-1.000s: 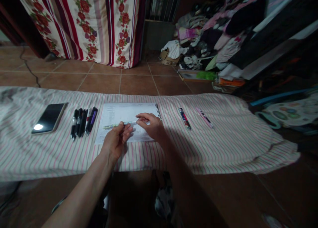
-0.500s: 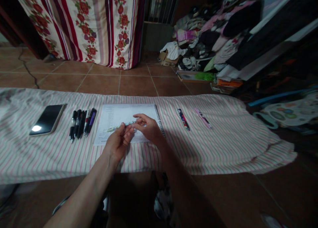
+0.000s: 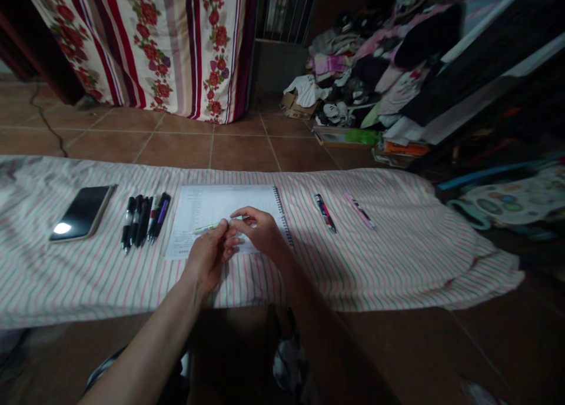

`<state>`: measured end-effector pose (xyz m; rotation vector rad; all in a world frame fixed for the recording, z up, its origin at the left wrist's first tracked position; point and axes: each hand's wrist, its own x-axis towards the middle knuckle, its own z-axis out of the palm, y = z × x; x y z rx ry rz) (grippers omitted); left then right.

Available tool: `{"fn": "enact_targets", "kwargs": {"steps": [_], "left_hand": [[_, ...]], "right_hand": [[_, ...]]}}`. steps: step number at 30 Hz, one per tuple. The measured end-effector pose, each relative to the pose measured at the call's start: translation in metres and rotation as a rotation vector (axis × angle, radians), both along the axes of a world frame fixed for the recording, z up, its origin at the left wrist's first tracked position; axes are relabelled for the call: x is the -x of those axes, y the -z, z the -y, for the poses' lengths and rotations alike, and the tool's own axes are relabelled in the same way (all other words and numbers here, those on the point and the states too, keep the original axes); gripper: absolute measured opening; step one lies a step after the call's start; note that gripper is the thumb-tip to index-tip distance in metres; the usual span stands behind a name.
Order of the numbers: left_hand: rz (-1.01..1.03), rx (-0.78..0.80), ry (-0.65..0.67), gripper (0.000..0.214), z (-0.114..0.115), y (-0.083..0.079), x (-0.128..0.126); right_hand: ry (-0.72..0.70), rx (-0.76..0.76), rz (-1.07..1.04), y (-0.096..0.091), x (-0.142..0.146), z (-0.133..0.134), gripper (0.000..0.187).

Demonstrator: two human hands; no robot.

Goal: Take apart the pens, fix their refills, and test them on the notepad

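Observation:
Both my hands pinch one pale green pen above a spiral notebook with a printed page. My left hand grips the pen's middle with closed fingers. My right hand pinches its right end. The pen lies roughly level, its tip pointing left. The notebook rests on a striped cloth spread over the tiled floor.
A row of several dark pens and a black phone lie left of the notebook. Two more pens lie to its right. A floral curtain hangs behind; piled clothes fill the back right.
My hands have drawn closer together on the pen, and the right hand has slid slightly left. The view shifted a little.

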<state>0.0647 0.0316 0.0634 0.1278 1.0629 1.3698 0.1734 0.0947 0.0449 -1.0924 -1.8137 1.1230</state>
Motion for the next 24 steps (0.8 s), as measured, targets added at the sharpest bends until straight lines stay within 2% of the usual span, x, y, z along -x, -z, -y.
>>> {"fn": "enact_targets", "kwargs": {"steps": [3, 5, 9, 11, 14, 17, 21, 24], "left_hand": [[-0.225, -0.043, 0.157, 0.02, 0.009, -0.004, -0.001], [-0.431, -0.119, 0.179, 0.023, 0.015, -0.007, -0.001], [-0.857, -0.295, 0.011, 0.01, 0.023, -0.011, 0.005], [-0.978, -0.354, -0.054, 0.013, 0.023, -0.01, 0.009], [-0.972, -0.385, -0.022, 0.029, 0.021, -0.004, 0.012], [-0.822, -0.317, 0.085, 0.038, 0.02, 0.002, 0.011], [-0.663, -0.231, 0.123, 0.034, 0.019, 0.004, 0.006], [-0.653, -0.214, 0.12, 0.032, 0.018, 0.002, 0.006]], "right_hand": [[0.009, 0.069, -0.04, -0.005, -0.004, -0.001, 0.014], [0.011, 0.091, -0.055, -0.005, -0.006, -0.002, 0.015], [-0.034, 0.125, -0.099, -0.004, -0.01, -0.001, 0.016], [-0.065, 0.141, -0.127, -0.004, -0.01, 0.001, 0.017], [-0.09, 0.184, -0.167, -0.004, -0.009, 0.004, 0.018], [-0.126, 0.219, -0.182, -0.004, -0.007, 0.007, 0.019], [-0.189, 0.215, -0.165, -0.004, -0.006, 0.01, 0.02], [-0.203, 0.182, -0.144, -0.005, -0.008, 0.01, 0.024]]}}
